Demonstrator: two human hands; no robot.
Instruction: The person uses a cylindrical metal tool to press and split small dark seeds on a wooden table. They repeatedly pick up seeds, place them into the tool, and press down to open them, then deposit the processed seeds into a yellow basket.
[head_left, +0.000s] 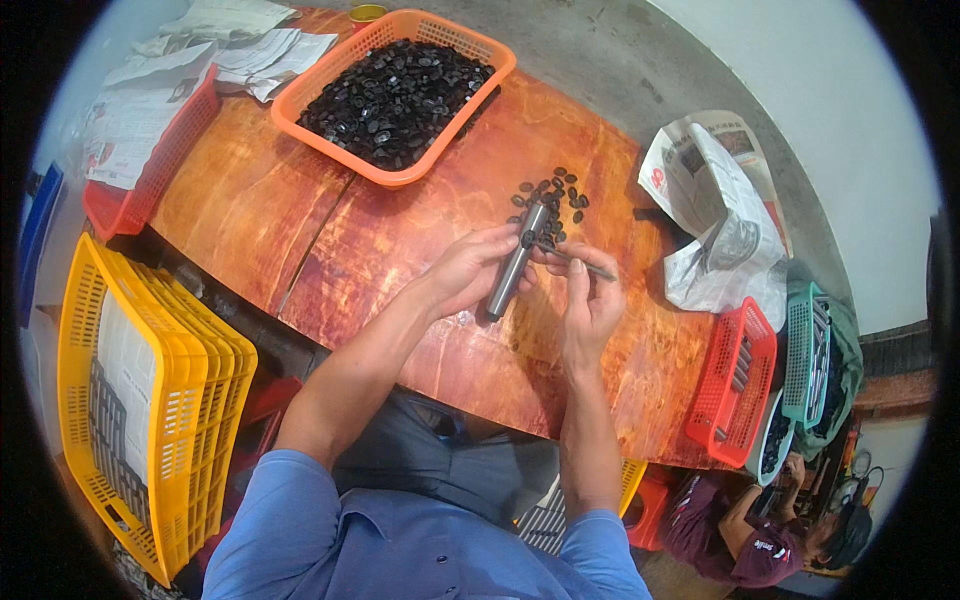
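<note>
Over the middle of the wooden table, my left hand [462, 272] is closed around a shiny metal tube [511, 278], which tilts with its upper end away from me. A small black oval piece [528, 239] sits against the tube's side, near my left fingertips. My right hand [588, 315] pinches a thin dark rod-like tool [600, 271]. The tool's inner end reaches to the tube beside the black piece; whether it touches is too small to tell. Just beyond the tube lies a loose pile of black oval pieces [572, 192], partly covered by the tube's upper end.
An orange basket [400, 177] full of black pieces stands at the far left of the table [400, 300]. Crumpled newspaper [720, 245] lies right. A red basket [712, 420] and a green basket [796, 360] hold metal tubes. Yellow crates [172, 440] stand left. A co-worker [765, 550] sits lower right.
</note>
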